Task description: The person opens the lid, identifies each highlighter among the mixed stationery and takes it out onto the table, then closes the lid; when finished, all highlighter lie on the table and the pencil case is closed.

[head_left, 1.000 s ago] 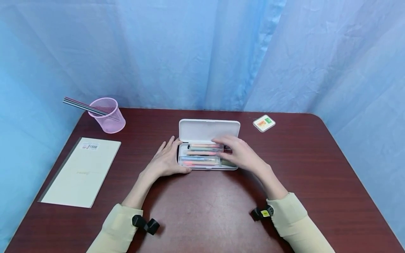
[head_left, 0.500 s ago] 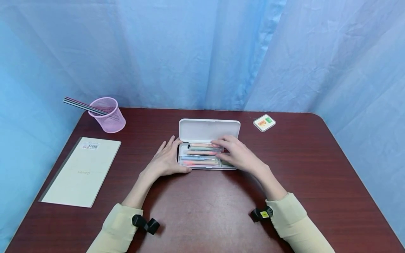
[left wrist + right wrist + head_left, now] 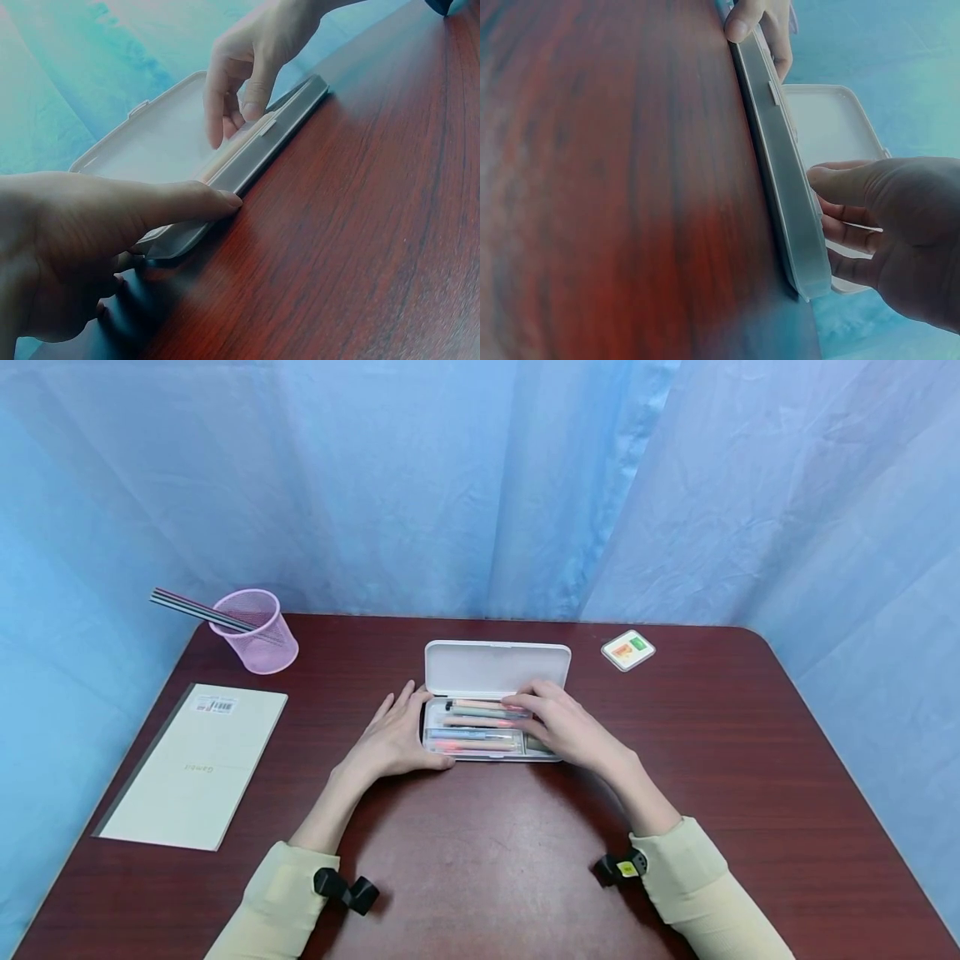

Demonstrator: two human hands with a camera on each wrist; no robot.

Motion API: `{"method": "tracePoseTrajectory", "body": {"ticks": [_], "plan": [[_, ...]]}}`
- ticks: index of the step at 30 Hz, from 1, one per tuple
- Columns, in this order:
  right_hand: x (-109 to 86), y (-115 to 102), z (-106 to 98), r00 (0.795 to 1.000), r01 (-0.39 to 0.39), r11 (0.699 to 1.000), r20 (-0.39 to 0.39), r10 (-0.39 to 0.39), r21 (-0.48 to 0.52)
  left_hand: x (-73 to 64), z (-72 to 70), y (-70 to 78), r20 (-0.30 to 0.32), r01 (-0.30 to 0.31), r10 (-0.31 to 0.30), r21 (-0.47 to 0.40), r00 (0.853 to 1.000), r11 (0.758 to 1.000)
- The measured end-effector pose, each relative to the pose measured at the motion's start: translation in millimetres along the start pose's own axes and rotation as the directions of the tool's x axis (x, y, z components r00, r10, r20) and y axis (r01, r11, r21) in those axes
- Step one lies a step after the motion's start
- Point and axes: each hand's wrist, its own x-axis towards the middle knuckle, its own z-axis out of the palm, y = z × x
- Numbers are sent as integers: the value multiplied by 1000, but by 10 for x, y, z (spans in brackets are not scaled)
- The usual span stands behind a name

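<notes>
A white pencil case (image 3: pixel 498 668) lies on the table with its lid raised at the back. Several pens (image 3: pixel 472 735) lie lengthwise inside it, some in a clear inner tray (image 3: pixel 517 748). My left hand (image 3: pixel 390 745) grips the case's left end, thumb (image 3: pixel 217 201) along the front edge and fingers behind. Over the right half of the case, my right hand (image 3: pixel 573 727) reaches in, thumb and fingers on either side of the right ends of the upper pens, which sit in a clear holder. In the right wrist view, its fingertips (image 3: pixel 832 180) are partly hidden behind the case wall.
At the back left stands a pink mesh pen cup (image 3: pixel 262 647) with several thin sticks (image 3: pixel 195 607) leaning out. A pale notebook (image 3: pixel 198 768) lies at the left. A small white card-like item (image 3: pixel 628 651) is at the back right. Blue curtains (image 3: pixel 480 485) hang behind the table.
My right hand has shifted very slightly left over the pens, its fingers still around their right ends. The left hand and the pencil case have stayed in place.
</notes>
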Motion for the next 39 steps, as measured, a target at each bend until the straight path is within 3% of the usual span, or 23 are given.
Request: {"method": "tracePoseTrajectory", "body": {"ticks": [29,39], "plan": [[-11,-37,-22,997,-61,998,37,61,22,-4,-11,9,13,9,-9,5,1000,1000],[-7,-37,-21,998,-57,998,-8,57,-27,-10,-17,16,8,2,-2,3,1000,1000]]}}
